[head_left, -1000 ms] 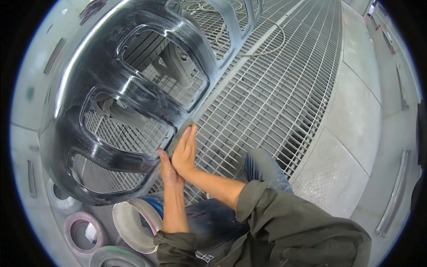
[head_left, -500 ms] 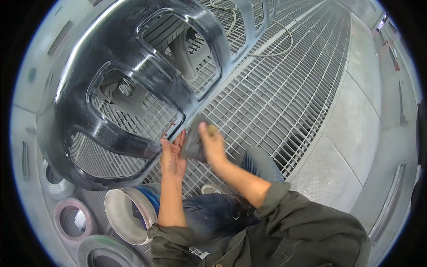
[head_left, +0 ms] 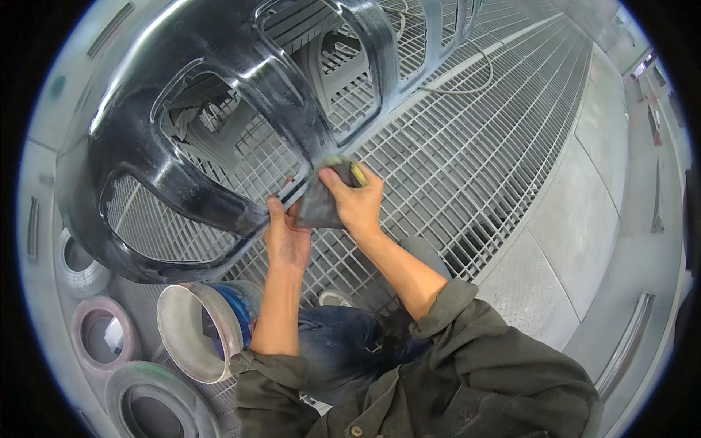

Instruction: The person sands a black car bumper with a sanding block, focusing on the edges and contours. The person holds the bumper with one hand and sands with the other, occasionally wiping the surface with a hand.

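A large curved black panel (head_left: 193, 87) with several window-like openings rises in front of me, its near edge dulled grey. My left hand (head_left: 287, 241) grips that near edge from below, thumb on the close side and fingertips showing behind. Just right of it, my right hand (head_left: 358, 198) is closed on a dark grey, limp abrasive pad (head_left: 319, 206), pressed against the panel's edge strip. A small yellow piece (head_left: 358, 174) shows between the right fingers; its kind is unclear. The pad hides part of the edge and of the left fingers.
A round tub (head_left: 191, 332) lies tipped beside my legs, with blue behind its rim. Several tires stand at lower left, including a grey-green tire (head_left: 150, 401) and a pinkish tire (head_left: 102, 328). Metal grating (head_left: 467, 175) forms the floor, with a hose (head_left: 467, 89) across it.
My right hand and the pad have moved up along the panel's edge. The left hand keeps its hold on the edge. The whole view has shifted slightly.
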`<state>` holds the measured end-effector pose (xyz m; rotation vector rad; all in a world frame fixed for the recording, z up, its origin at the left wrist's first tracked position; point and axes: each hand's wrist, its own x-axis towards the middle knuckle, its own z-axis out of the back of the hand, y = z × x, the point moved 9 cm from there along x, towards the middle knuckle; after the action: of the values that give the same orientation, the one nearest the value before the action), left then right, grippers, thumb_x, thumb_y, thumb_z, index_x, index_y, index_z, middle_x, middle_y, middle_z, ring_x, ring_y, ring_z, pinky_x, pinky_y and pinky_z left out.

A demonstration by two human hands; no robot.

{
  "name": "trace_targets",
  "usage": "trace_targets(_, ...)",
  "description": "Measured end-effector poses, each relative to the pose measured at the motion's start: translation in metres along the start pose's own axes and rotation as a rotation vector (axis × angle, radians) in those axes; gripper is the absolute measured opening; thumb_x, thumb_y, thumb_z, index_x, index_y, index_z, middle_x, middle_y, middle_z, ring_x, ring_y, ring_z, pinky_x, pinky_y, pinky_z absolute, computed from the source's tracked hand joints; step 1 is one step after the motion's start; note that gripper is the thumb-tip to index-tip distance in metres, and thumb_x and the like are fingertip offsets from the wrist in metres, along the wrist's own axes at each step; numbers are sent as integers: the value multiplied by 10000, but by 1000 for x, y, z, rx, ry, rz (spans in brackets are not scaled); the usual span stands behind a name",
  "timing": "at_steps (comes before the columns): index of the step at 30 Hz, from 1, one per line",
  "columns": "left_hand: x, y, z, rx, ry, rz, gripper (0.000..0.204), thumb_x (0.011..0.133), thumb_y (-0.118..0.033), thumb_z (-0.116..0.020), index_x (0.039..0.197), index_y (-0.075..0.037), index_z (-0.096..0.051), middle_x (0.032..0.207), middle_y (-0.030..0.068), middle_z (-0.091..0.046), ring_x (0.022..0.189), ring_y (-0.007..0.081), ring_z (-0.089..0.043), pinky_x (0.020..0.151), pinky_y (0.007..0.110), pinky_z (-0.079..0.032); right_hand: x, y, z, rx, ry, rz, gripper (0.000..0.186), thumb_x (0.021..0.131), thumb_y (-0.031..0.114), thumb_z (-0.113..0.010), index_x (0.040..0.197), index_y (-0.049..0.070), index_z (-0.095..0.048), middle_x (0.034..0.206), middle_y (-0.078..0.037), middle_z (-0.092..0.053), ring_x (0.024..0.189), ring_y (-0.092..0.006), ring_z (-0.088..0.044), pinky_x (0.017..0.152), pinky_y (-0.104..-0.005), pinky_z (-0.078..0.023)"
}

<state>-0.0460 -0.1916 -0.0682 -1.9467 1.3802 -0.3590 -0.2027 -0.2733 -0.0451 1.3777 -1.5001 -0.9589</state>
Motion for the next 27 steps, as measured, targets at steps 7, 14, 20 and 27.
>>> trace_targets(7,-2,2,1,80,-3,-12,848,870,-554,-745,1448,0,-468,1481,135,-549,1397,263,-504,1238,425,-360,4,23,-6,56,-9,-3,224,858,106,-860,842,-18,-674,756,24,-632,717,-56,-505,623,-243,-426)
trace_targets(14,0,-1,1,40,5,-56,803,884,-495,-755,1423,19,-456,1439,160,-571,1397,269,-512,1250,409,-366,-12,2,26,6,49,-141,326,866,229,-868,988,-43,-738,932,-51,-748,860,-104,-652,810,-275,-532)
trace_targets(20,0,1,4,6,-11,-28,791,884,-472,-763,1406,36,-455,1450,166,-564,1390,267,-521,1252,398,-373,34,40,8,-127,-27,151,293,831,198,-886,809,-23,-695,686,26,-641,690,-39,-508,589,-260,-444)
trace_targets(27,1,-5,1,27,60,-88,718,916,-459,-729,1395,11,-475,1456,169,-564,1386,260,-528,1254,408,-359,24,48,10,-110,-23,122,207,836,107,-868,860,-36,-720,760,4,-700,718,-40,-557,620,-245,-465)
